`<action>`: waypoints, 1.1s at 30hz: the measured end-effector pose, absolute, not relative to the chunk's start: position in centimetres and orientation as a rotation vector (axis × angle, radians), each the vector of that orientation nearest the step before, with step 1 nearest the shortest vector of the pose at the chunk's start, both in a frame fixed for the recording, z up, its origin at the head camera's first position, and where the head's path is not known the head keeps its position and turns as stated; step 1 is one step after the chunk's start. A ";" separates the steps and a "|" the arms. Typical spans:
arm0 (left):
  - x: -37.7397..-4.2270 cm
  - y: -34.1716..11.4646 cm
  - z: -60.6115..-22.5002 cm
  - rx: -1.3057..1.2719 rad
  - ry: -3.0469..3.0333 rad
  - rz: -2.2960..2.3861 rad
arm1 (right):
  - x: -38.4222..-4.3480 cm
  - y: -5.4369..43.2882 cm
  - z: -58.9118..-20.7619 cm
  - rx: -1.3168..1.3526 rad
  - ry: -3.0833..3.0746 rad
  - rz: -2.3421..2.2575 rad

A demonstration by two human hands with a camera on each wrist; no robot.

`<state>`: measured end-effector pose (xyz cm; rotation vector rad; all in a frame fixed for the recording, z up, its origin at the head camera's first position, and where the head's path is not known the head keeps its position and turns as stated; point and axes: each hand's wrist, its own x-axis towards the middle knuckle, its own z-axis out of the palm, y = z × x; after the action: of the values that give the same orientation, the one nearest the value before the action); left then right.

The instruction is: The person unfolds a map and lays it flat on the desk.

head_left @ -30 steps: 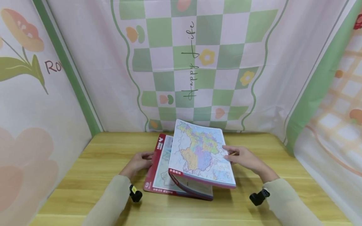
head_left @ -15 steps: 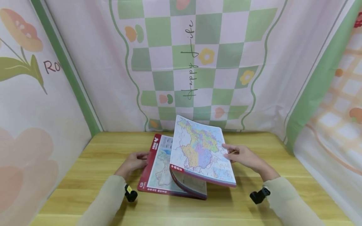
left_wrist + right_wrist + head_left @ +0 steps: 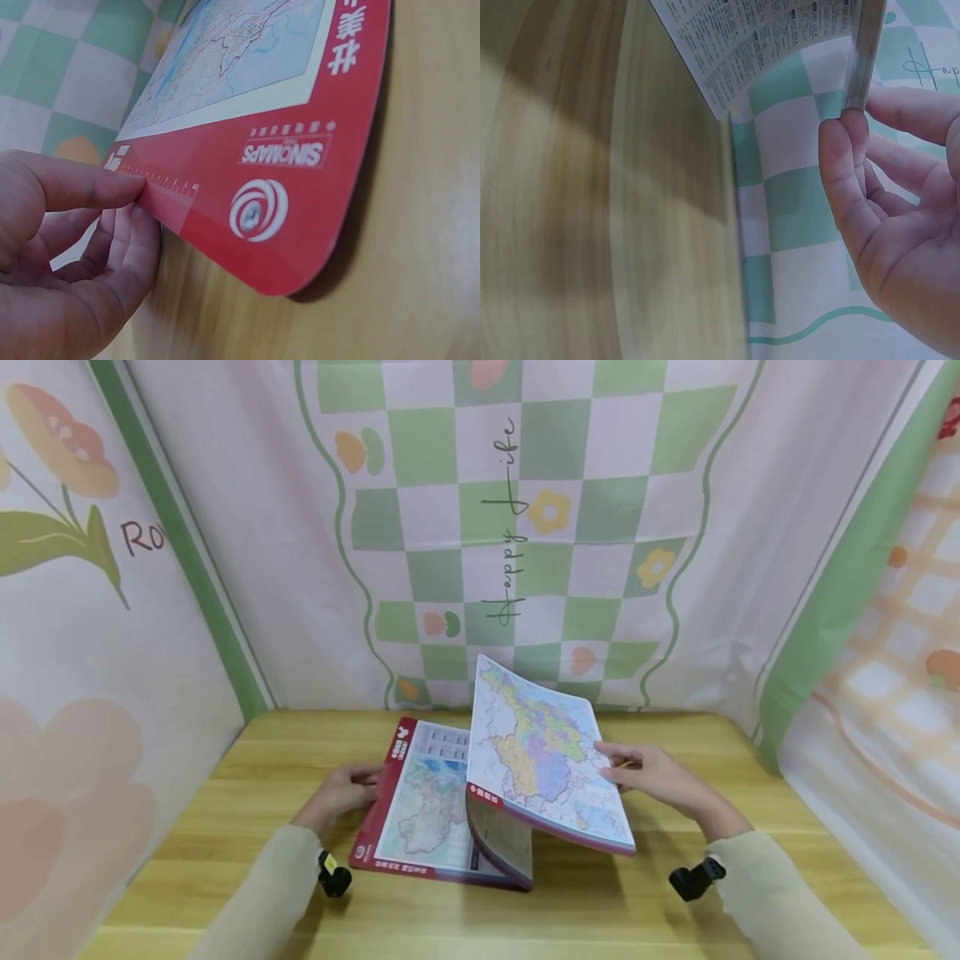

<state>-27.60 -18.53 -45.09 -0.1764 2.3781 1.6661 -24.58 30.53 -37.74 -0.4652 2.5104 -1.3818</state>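
A folding map lies partly spread on the wooden table, its lower red-bordered panel (image 3: pixel 431 818) flat and printed with a relief map. Its upper panel (image 3: pixel 536 760), with a colourful political map, is raised and tilted. A curved section (image 3: pixel 497 839) bends between them. My left hand (image 3: pixel 341 795) pinches the lower panel's left edge; the left wrist view shows the red corner (image 3: pixel 300 225) and fingers (image 3: pixel 90 184) near a printed ruler. My right hand (image 3: pixel 652 777) grips the upper panel's right edge. Its thick layered edge (image 3: pixel 866 56) sits between thumb and fingers in the right wrist view.
The wooden table (image 3: pixel 247 760) runs back to a green-and-white checked curtain (image 3: pixel 551 577). Printed cloth side walls (image 3: pixel 97 652) stand at left and right. A small black camera (image 3: pixel 333 874) is strapped to each wrist.
My left hand has drawn the lower panel to the left, so more of its map shows. The upper panel has tilted up slightly and shifted a little right with my right hand.
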 end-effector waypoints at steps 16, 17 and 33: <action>-26.9 -20.6 -44.7 -0.171 2.393 1.654 | -24.5 31.7 -37.3 -0.440 2.499 -1.392; -26.8 -20.7 -44.6 -0.181 2.398 1.650 | -24.5 31.8 -37.3 -0.440 2.505 -1.388; -26.5 -22.8 -44.6 -0.213 2.414 1.624 | -24.1 33.1 -37.5 -0.439 2.512 -1.400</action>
<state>-26.53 -22.83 -44.56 -0.2134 2.4144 1.6236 -24.11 33.08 -37.51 -0.4390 2.5123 -1.3999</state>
